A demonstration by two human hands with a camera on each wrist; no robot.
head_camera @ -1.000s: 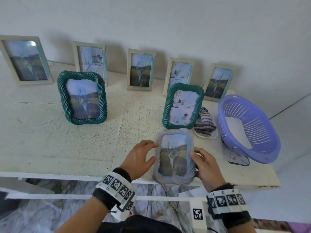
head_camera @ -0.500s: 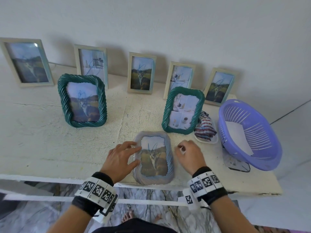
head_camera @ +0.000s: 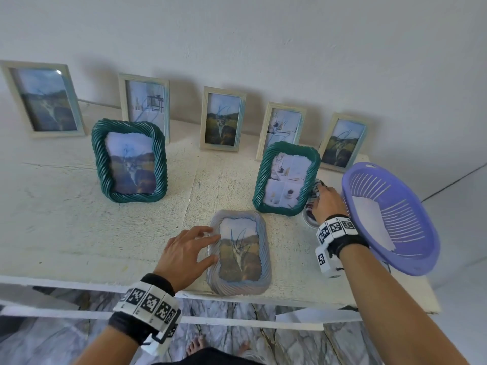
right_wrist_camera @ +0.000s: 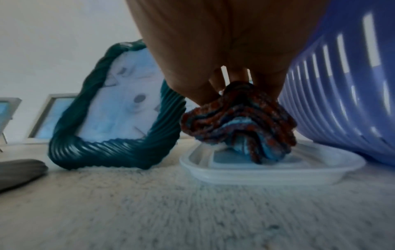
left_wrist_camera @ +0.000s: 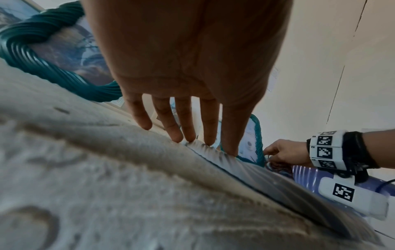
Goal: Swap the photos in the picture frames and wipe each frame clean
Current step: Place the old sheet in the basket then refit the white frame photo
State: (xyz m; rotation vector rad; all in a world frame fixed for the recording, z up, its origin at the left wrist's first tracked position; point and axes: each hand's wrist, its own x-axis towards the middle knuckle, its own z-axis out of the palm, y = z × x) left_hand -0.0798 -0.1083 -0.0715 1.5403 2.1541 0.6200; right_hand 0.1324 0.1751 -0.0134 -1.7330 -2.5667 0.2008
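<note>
A grey rope-edged frame (head_camera: 238,252) with a landscape photo lies flat, face up, near the table's front edge. My left hand (head_camera: 189,250) rests on its left rim with straight fingers (left_wrist_camera: 188,133). Behind it stands a green rope frame (head_camera: 286,179) holding a pale collage photo. Another green frame (head_camera: 129,160) with a landscape stands at the left. My right hand (head_camera: 325,204) pinches a striped knitted cloth (right_wrist_camera: 239,121), which bunches up over a shallow white tray (right_wrist_camera: 235,170) right of that frame.
A purple slatted basket (head_camera: 390,217) leans at the table's right end, touching my right wrist. Several pale wooden frames (head_camera: 222,118) line the wall at the back. The table's front edge (head_camera: 79,281) runs just below my left wrist.
The grey frame has been laid flat on the table. My right hand left it, moved right and back, and took hold of the striped cloth. My left hand stays on the frame's left rim.
</note>
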